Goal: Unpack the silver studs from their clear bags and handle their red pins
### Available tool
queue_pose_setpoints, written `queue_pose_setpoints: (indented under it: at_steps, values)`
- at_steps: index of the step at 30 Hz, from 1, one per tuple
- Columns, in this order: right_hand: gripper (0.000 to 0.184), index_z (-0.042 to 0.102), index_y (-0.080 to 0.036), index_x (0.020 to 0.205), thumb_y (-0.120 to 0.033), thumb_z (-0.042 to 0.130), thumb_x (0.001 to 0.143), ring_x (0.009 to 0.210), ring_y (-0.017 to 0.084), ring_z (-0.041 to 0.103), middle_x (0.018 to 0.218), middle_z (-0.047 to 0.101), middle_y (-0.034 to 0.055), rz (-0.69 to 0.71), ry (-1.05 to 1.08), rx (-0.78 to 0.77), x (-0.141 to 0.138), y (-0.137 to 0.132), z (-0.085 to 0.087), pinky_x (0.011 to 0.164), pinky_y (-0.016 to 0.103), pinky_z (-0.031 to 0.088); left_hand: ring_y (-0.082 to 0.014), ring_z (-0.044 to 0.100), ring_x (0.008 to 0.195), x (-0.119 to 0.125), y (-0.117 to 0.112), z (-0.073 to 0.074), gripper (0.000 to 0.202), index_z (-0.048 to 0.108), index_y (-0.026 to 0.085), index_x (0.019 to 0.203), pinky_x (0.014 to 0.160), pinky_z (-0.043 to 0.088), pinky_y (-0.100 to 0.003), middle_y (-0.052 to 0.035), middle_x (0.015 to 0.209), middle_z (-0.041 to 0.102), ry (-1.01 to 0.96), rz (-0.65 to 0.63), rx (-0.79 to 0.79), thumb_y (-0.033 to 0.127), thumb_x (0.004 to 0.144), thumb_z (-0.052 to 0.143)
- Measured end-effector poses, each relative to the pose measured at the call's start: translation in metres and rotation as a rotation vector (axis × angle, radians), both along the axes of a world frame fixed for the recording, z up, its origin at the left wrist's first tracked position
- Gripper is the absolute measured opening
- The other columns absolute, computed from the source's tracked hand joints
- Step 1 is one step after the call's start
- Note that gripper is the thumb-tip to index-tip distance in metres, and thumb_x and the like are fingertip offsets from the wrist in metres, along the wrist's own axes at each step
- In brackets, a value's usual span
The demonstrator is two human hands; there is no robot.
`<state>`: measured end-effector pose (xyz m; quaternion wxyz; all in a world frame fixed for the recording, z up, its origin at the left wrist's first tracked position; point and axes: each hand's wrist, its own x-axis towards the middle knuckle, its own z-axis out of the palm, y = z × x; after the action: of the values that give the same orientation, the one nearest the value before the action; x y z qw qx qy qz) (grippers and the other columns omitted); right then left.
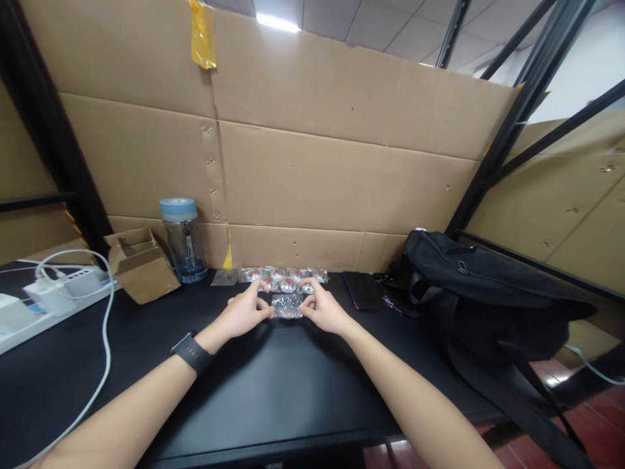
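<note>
A small clear plastic packet (pixel 287 305) with a shiny, crinkled surface and a hint of red lies between my two hands over the black table. My left hand (pixel 247 311), with a dark watch on its wrist, pinches the packet's left end between thumb and fingers. At the right end, my right hand (pixel 323 310) grips it the same way. Just behind are several similar clear packets (pixel 277 273) with red marks, set close together in rows. My fingertips partly cover the nearer ones. What is inside the packets is too small to make out.
A flat clear bag (pixel 225 278) lies left of the rows. Further left stand a blue-lidded bottle (pixel 183 244), an open cardboard box (pixel 141 264) and a power strip (pixel 73 290) with white cables. To the right are a dark notebook (pixel 362 291) and a black backpack (pixel 488 286). Cardboard walls the back.
</note>
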<state>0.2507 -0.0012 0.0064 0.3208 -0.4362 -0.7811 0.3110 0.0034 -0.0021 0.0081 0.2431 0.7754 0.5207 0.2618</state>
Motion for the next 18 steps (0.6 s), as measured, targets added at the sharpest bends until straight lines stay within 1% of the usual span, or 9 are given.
queue_pose_setpoints:
  at_steps: [2,4,5,7,9,11,14,16,18]
  values:
    - [0.044,0.054,-0.024,0.128,-0.015,0.058,0.085,0.068,0.013,0.062,0.077,0.068,-0.0018,0.024,-0.145,0.076,-0.001,-0.003,0.000,0.072,0.024,0.047,-0.0202,0.069,0.083,0.004,-0.004,0.001,0.032,0.051,0.029,0.113,0.088,0.038,-0.035,0.0056,0.080,0.076,0.068,-0.001,0.043,0.033,0.082,0.057]
    - [0.033,0.065,-0.024,0.119,-0.015,0.054,0.089,0.076,0.015,0.062,0.085,0.066,0.0021,0.030,-0.292,0.173,-0.003,-0.006,-0.001,0.077,0.026,0.046,-0.0208,0.068,0.087,0.008,-0.008,0.002,0.028,0.058,0.030,0.110,0.090,0.034,-0.037,0.0042,0.082,0.075,0.131,-0.004,0.095,0.028,0.083,0.054]
    - [0.033,0.069,-0.024,0.116,-0.015,0.053,0.089,0.081,0.016,0.061,0.091,0.065,0.0039,0.029,-0.356,0.223,-0.004,-0.007,-0.002,0.079,0.027,0.046,-0.0216,0.067,0.090,0.009,-0.009,0.003,0.028,0.062,0.031,0.109,0.090,0.033,-0.038,0.0028,0.084,0.075,0.161,-0.008,0.119,0.026,0.083,0.052]
    - [0.035,0.071,-0.025,0.115,-0.016,0.058,0.084,0.092,0.019,0.059,0.100,0.061,0.0061,0.030,-0.457,0.313,-0.007,-0.010,-0.003,0.083,0.029,0.045,-0.0242,0.064,0.097,0.010,-0.010,0.002,0.028,0.069,0.031,0.105,0.090,0.032,-0.041,-0.0005,0.087,0.074,0.220,-0.019,0.158,0.025,0.084,0.051]
    - [0.037,0.071,-0.025,0.116,-0.020,0.067,0.079,0.102,0.023,0.055,0.108,0.059,0.0073,0.051,-0.515,0.382,-0.009,-0.013,-0.003,0.088,0.032,0.043,-0.0273,0.060,0.104,0.009,-0.011,0.002,0.026,0.074,0.031,0.099,0.091,0.031,-0.044,-0.0037,0.092,0.073,0.275,-0.027,0.203,0.031,0.087,0.051]
    - [0.034,0.070,-0.024,0.115,-0.027,0.070,0.081,0.107,0.025,0.052,0.113,0.059,0.0080,0.060,-0.537,0.427,-0.011,-0.015,-0.003,0.092,0.035,0.040,-0.0297,0.056,0.110,0.007,-0.011,0.000,0.026,0.076,0.030,0.094,0.093,0.029,-0.046,-0.0060,0.101,0.071,0.310,-0.043,0.254,0.041,0.089,0.053]
    - [0.026,0.069,-0.025,0.117,-0.032,0.057,0.095,0.107,0.025,0.053,0.111,0.064,0.0078,0.043,-0.519,0.431,-0.014,-0.015,-0.003,0.092,0.038,0.037,-0.0321,0.051,0.120,0.004,-0.010,-0.004,0.029,0.075,0.029,0.093,0.098,0.027,-0.048,-0.0066,0.113,0.069,0.318,-0.089,0.296,0.054,0.083,0.062]
    - [0.025,0.070,-0.024,0.112,-0.031,0.050,0.100,0.103,0.024,0.057,0.105,0.068,0.0071,0.026,-0.483,0.404,-0.015,-0.014,-0.003,0.089,0.038,0.036,-0.0324,0.050,0.123,0.004,-0.008,-0.006,0.027,0.072,0.028,0.096,0.101,0.025,-0.048,-0.0059,0.114,0.070,0.306,-0.093,0.297,0.050,0.081,0.068]
    - [0.026,0.071,-0.023,0.105,-0.030,0.046,0.101,0.099,0.022,0.060,0.100,0.071,0.0057,0.001,-0.421,0.371,-0.015,-0.011,-0.003,0.089,0.037,0.034,-0.0307,0.054,0.121,0.005,-0.005,-0.007,0.020,0.070,0.027,0.094,0.101,0.026,-0.047,-0.0042,0.109,0.072,0.284,-0.064,0.276,0.044,0.084,0.065]
